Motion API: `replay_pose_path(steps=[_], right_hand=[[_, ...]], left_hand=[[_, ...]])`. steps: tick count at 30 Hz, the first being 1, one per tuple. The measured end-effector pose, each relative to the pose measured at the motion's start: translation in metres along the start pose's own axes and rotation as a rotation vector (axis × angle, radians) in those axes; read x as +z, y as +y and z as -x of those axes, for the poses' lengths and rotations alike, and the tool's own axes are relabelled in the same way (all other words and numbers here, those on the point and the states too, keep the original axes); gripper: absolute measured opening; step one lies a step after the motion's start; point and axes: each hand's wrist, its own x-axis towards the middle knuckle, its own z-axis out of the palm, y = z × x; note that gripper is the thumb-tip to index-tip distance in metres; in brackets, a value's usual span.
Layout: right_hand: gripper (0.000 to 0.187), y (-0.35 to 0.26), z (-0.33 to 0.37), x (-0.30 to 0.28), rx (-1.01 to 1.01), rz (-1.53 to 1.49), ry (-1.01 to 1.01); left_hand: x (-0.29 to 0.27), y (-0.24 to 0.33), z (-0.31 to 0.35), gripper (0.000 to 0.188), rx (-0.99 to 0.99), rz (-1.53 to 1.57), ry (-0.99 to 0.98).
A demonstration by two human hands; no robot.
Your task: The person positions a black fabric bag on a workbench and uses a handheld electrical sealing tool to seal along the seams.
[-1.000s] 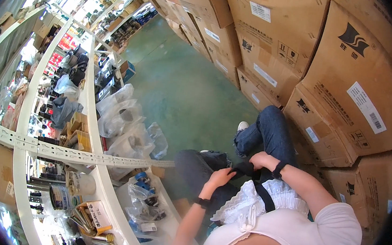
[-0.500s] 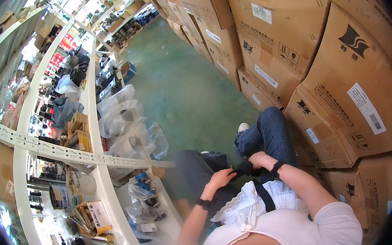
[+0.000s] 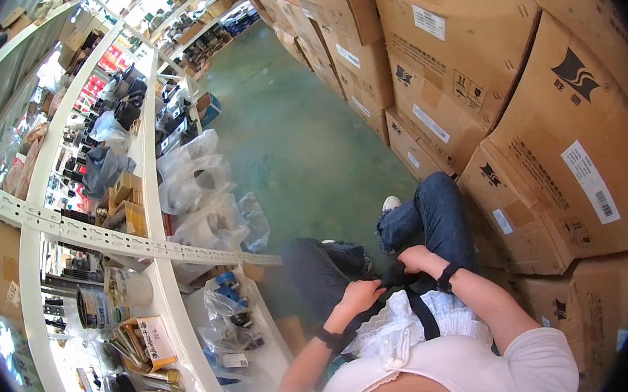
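Between my hands, above my lap, is a small soft-looking black thing (image 3: 394,276); its exact kind does not show. My left hand (image 3: 357,298) is closed on its near left side, thumb on top. On its far right side my right hand (image 3: 417,259) is closed too, with its fingertips partly hidden. Black bands circle both wrists. Just below the hands lie the white lace ruffle (image 3: 386,324) of my top and a black strap (image 3: 422,317). My legs in dark jeans (image 3: 440,216) are bent beneath.
Large brown cartons (image 3: 560,152) are stacked close on the right. At left, a white metal shelf (image 3: 146,249) holds metal parts, a box of brass-coloured pieces (image 3: 145,342) and plastic-wrapped items (image 3: 205,223). A green floor aisle (image 3: 297,134) runs ahead between them.
My left hand has shifted slightly right and nearer my right hand. The black thing looks more bunched between them. The view has tilted a little.
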Motion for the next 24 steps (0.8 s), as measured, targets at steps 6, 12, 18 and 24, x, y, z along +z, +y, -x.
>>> replay_pose_path(steps=[6, 12, 18, 24], right_hand=[[0.027, 0.009, -0.013, 0.008, 0.038, 0.059, -0.062], [0.021, -0.008, 0.021, -0.015, -0.075, -0.099, 0.276], [0.024, -0.037, 0.036, -0.021, -0.246, -0.31, 0.711], [0.02, -0.032, 0.021, -0.017, -0.243, -0.206, 0.649]], left_hand=[[0.016, -0.002, -0.005, 0.023, -0.005, -0.008, -0.045], [-0.013, 0.009, 0.005, 0.021, -0.058, 0.049, 0.03], [-0.033, 0.032, 0.013, 0.02, -0.088, 0.164, 0.191], [-0.016, 0.013, 0.0, 0.017, -0.061, 0.257, 0.189]])
